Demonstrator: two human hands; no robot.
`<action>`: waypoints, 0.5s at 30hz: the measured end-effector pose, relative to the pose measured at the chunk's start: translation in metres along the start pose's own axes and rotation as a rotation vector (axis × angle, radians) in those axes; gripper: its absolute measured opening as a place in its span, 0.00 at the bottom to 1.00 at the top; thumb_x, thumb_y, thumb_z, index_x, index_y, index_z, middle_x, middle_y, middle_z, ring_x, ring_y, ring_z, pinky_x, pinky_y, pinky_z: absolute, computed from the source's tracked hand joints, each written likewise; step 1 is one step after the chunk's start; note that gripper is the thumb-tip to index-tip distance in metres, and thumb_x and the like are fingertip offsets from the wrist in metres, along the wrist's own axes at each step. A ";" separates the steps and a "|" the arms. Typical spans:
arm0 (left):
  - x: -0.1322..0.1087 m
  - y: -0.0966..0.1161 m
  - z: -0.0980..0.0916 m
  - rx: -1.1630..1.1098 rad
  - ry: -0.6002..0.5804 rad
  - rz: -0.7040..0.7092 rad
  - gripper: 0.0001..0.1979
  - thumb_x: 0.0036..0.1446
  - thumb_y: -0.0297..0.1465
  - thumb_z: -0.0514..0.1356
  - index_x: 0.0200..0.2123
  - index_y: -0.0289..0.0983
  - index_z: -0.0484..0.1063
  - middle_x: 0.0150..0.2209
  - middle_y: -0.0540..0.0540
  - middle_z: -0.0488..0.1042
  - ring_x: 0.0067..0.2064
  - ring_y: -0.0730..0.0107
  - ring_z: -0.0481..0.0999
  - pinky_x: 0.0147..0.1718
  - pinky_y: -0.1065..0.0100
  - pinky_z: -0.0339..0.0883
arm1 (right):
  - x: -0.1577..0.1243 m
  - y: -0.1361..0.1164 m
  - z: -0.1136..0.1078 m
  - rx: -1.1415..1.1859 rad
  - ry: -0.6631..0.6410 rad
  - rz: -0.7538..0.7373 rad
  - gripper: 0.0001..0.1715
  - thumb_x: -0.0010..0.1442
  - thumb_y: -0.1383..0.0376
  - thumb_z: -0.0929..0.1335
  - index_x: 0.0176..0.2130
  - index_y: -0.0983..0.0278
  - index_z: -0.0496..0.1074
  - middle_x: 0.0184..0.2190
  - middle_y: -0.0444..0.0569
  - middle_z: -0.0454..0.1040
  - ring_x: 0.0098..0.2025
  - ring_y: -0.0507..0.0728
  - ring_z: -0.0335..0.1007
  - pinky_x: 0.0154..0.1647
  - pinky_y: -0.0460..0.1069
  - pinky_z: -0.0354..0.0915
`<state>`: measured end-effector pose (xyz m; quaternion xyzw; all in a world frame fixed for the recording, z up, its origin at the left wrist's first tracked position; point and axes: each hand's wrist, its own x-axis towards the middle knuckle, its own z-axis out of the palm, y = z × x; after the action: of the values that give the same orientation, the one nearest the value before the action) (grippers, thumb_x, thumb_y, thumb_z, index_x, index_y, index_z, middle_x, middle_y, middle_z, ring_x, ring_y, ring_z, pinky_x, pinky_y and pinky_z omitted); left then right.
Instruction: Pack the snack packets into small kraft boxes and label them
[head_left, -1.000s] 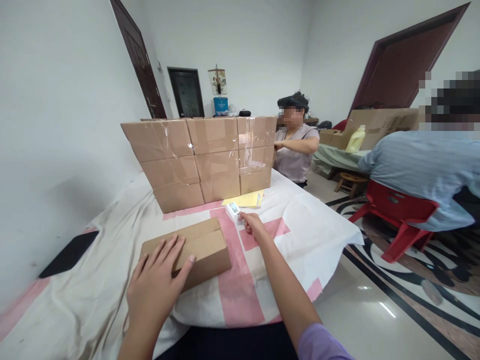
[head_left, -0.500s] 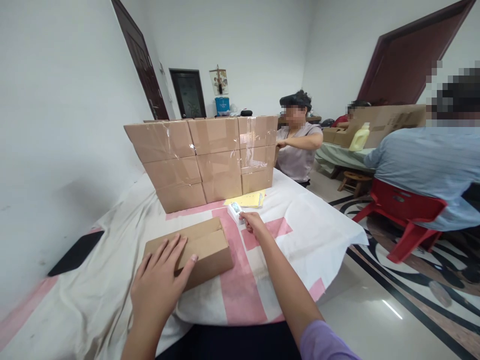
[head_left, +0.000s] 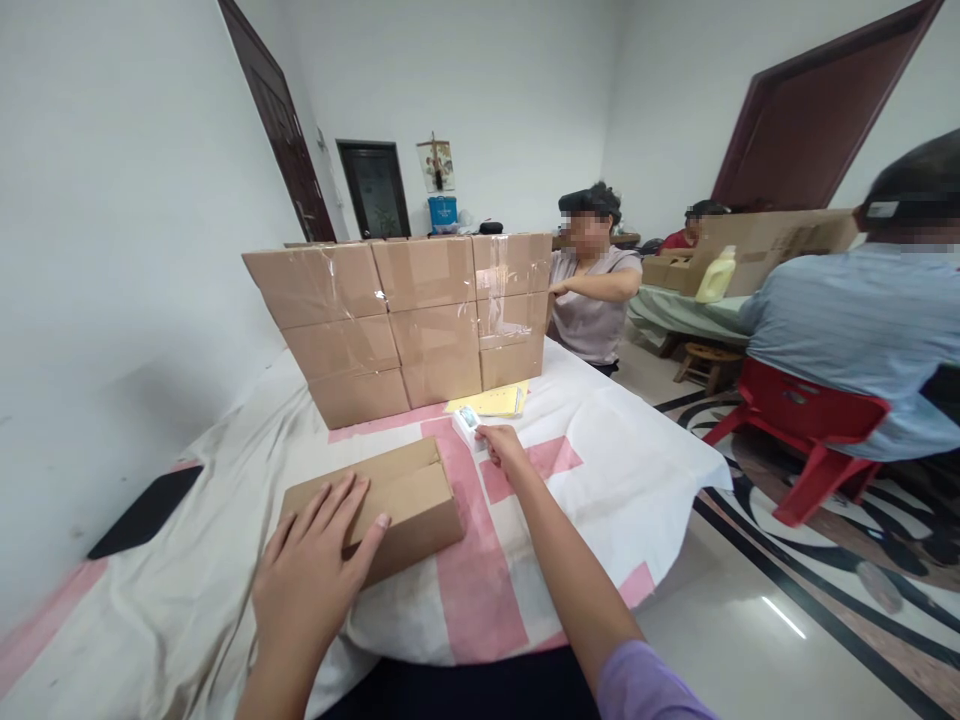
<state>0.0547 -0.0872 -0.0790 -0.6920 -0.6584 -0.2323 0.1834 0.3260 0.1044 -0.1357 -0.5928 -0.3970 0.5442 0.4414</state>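
Note:
A closed cardboard box (head_left: 401,500) lies before me on the cloth-covered table. My left hand (head_left: 319,560) rests flat on its top near the left end, with the fingers spread and the thumb along the front edge. To the right and further off, my right hand (head_left: 501,446) is closed in a pinch at the near right edge of a small white box (head_left: 466,424). That box has a bluish picture or label on top. Whether the fingertips grip its edge or something thin on it is hard to see. Yellow papers (head_left: 491,402) lie just behind it.
Stacked cardboard boxes (head_left: 435,340) wrapped in clear tape stand across the table's far side. A person (head_left: 596,280) works behind their right end. A dark flat pad (head_left: 146,512) lies at the left. Beyond the table's right edge, another person (head_left: 855,330) sits on a red chair (head_left: 810,410).

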 end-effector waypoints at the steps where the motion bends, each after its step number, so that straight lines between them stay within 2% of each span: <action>1: 0.000 0.000 0.001 0.002 0.003 0.004 0.32 0.68 0.50 0.45 0.66 0.43 0.70 0.67 0.50 0.70 0.68 0.55 0.68 0.67 0.51 0.56 | 0.000 0.000 0.000 0.000 0.001 0.000 0.19 0.70 0.57 0.70 0.54 0.66 0.73 0.50 0.53 0.76 0.46 0.58 0.77 0.46 0.56 0.76; 5: 0.000 -0.003 0.003 -0.001 0.015 0.003 0.31 0.68 0.50 0.46 0.66 0.44 0.69 0.67 0.50 0.70 0.68 0.54 0.68 0.67 0.51 0.56 | 0.001 0.001 0.001 0.006 0.001 0.000 0.19 0.70 0.57 0.70 0.55 0.66 0.73 0.51 0.53 0.76 0.47 0.58 0.76 0.47 0.56 0.76; 15: 0.001 -0.002 0.004 -0.012 0.018 0.002 0.31 0.68 0.49 0.47 0.66 0.43 0.69 0.67 0.50 0.70 0.68 0.53 0.68 0.67 0.49 0.57 | 0.002 0.004 -0.001 0.008 -0.022 -0.011 0.18 0.70 0.57 0.70 0.53 0.66 0.73 0.48 0.52 0.76 0.43 0.56 0.77 0.42 0.53 0.77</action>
<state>0.0530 -0.0846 -0.0818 -0.6915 -0.6547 -0.2423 0.1856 0.3269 0.1054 -0.1402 -0.5827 -0.4027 0.5500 0.4425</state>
